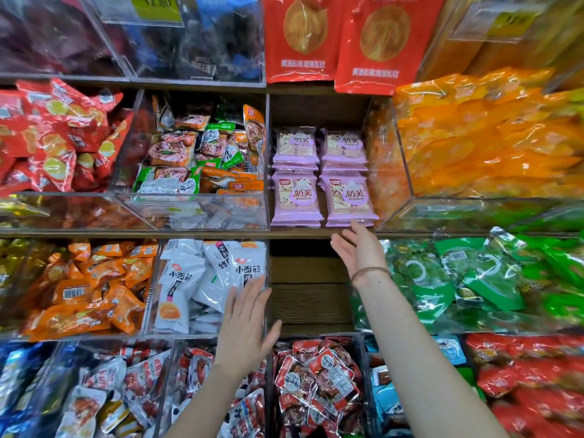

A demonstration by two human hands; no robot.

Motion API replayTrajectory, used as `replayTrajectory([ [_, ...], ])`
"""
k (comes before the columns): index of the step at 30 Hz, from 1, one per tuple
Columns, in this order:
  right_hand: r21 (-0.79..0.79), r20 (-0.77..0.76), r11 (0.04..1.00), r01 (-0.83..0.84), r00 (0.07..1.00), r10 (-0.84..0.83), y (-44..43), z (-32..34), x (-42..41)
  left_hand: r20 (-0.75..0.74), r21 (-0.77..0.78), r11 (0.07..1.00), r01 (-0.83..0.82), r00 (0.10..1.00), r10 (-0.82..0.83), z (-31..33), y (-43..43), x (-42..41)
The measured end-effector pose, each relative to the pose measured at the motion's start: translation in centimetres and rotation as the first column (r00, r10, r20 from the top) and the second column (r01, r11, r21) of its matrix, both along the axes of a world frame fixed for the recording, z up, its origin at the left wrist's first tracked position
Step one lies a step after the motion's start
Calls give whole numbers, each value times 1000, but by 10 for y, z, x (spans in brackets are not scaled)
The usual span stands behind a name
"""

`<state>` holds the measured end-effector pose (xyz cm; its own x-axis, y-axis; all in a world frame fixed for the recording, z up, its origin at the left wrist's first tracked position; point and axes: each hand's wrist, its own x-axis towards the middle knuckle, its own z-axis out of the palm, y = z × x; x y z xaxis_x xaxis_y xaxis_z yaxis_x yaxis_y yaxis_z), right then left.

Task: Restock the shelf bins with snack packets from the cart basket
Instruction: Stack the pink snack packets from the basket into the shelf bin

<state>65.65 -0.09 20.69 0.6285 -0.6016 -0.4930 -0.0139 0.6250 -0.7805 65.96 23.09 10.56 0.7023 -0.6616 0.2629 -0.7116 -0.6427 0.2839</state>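
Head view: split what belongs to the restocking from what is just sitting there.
In the job: stacked purple packets, right hand open just below them, left hand open, bare wooden compartment underneath.
Just there: white packets, green packets, yellow-orange packets, red pouches on top.

Yellow price tag [156,4] at upper left reading 12.80, purple packets [347,197] at centre marked 奶美, white packets [249,267] left of centre marked 小面筋, other print too blurred to read
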Motion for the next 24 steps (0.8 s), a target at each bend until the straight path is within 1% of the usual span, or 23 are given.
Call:
replayTrajectory([
  [2, -156, -85, 981, -119, 991, 106, 12, -4, -27, -26, -91, 996, -12, 1000, 10, 8, 2, -10],
  [3, -226, -132, 955, -191, 977, 164, 20, -8, -43, -59, -142, 990, -22, 998, 13, 11, 4, -18],
  [5, -338, -233, 873, -351, 930, 284, 36, -18, -78, -188, -213, 974, -72, 982, 31, 16, 12, -37],
  [7, -382, -327, 791, -478, 870, 368, 52, -34, -115, -342, -248, 960, -132, 939, 41, 17, 26, -60],
  [9, -387, -408, 755, -529, 833, 374, 67, -56, -152, -508, -236, 957, -169, 861, 26, 12, 46, -83],
  [11, -370, -478, 752, -545, 806, 349, 81, -81, -188, -693, -168, 973, -159, 721, -1, 3, 69, -105],
  [13, -312, -531, 773, -552, 776, 340, 95, -108, -226, -809, -100, 984, -148, 588, 7, -5, 94, -130],
  [14, -285, -563, 778, -560, 754, 337, 101, -122, -247, -835, -80, 984, -161, 549, 21, -10, 106, -143],
  [17, -191, -675, 784, -591, 659, 333, 120, -158, -313, -870, 11, 986, -167, 485, 92, -31, 140, -186],
  [19, -113, -727, 799, -591, 597, 339, 133, -174, -359, -905, 102, 983, -156, 395, 156, -50, 159, -216],
  [23, 8, -777, 832, -554, 520, 354, 161, -185, -444, -945, 246, 966, -79, 204, 257, -84, 188, -269],
  [24, 47, -788, 849, -527, 503, 356, 167, -185, -463, -943, 275, 959, -70, 173, 284, -90, 192, -281],
])
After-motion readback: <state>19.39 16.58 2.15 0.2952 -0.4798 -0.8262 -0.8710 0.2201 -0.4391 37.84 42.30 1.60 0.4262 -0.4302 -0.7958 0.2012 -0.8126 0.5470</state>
